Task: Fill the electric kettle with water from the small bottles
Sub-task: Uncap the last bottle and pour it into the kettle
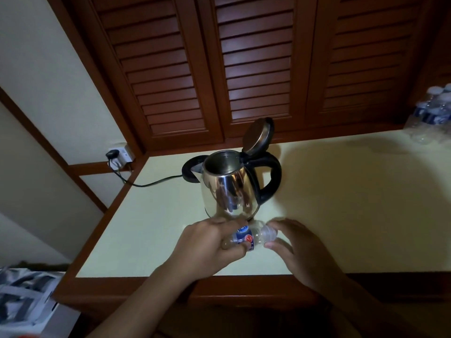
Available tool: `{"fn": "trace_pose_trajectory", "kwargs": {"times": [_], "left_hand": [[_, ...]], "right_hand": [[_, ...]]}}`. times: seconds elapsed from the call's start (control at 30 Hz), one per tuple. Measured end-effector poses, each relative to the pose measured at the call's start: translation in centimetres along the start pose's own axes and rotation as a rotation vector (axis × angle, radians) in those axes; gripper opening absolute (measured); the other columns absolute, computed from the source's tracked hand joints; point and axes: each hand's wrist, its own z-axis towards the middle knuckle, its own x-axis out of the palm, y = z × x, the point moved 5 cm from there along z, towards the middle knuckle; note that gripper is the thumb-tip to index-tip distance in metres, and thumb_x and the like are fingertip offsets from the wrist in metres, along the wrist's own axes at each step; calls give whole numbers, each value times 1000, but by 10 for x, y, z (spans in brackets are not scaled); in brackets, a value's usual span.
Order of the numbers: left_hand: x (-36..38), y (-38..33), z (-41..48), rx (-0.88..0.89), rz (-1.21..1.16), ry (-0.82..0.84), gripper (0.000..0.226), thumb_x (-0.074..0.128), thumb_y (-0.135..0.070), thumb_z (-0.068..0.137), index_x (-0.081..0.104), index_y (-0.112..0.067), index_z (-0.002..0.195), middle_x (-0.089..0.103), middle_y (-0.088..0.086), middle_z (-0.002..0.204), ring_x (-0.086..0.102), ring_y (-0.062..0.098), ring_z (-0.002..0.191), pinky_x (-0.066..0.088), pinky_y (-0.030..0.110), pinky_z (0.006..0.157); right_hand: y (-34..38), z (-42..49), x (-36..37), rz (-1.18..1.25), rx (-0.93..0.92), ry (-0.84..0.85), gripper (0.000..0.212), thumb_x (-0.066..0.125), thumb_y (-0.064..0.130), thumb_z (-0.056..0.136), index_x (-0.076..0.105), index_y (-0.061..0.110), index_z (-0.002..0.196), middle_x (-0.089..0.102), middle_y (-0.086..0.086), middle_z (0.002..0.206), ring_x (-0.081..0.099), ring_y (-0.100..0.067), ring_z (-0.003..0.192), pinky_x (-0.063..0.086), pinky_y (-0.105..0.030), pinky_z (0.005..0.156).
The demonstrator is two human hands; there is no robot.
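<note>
At bench (341,191) front edge, left hand (210,242) gripping small bottle (253,236) sideways; right hand (300,245) seemingly pinching its blurred cap end. Kettle (229,184) standing just behind, lid (257,134) gaping open.

No lettering can be read: the small water bottle (246,236), just in front of the electric kettle (229,189), wears a blue label with blurred white characters and a red emblem.
</note>
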Motion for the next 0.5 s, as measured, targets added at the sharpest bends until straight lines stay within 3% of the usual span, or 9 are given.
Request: {"fn": "trace_pose_trajectory", "kwargs": {"times": [0.1,0.33,0.43,0.5], "left_hand": [[-3,2,4,-11,-54,13,56,52,-68,86,56,-51,140,75,-12,112,67,12,92,54,29,70],[-4,8,4,-42,-124,88,54,53,-70,83,56,-58,136,74,-12,90,65,7,83,50,23,64],[1,13,4,-97,-315,150,43,63,-58,87,61,-59,130,75,-6,85,68,12,80,57,36,68],[0,13,5,-139,-466,186,31,70,-44,92,71,-54,122,76,0,83,70,16,79,55,35,70]], "right_hand": [[0,-1,-5,57,78,-20,34,77,36,83,67,22,112,67,11,111,60,-7,100,32,-1,87],[7,-1,-12,137,99,13,24,74,37,83,68,27,104,67,22,103,61,-1,93,42,-9,82],[9,-1,-15,197,129,45,22,77,36,81,69,33,101,66,28,102,60,5,96,42,-8,82],[13,-1,-20,205,115,47,21,80,28,81,71,33,100,64,33,104,57,11,99,38,-2,82]]}}
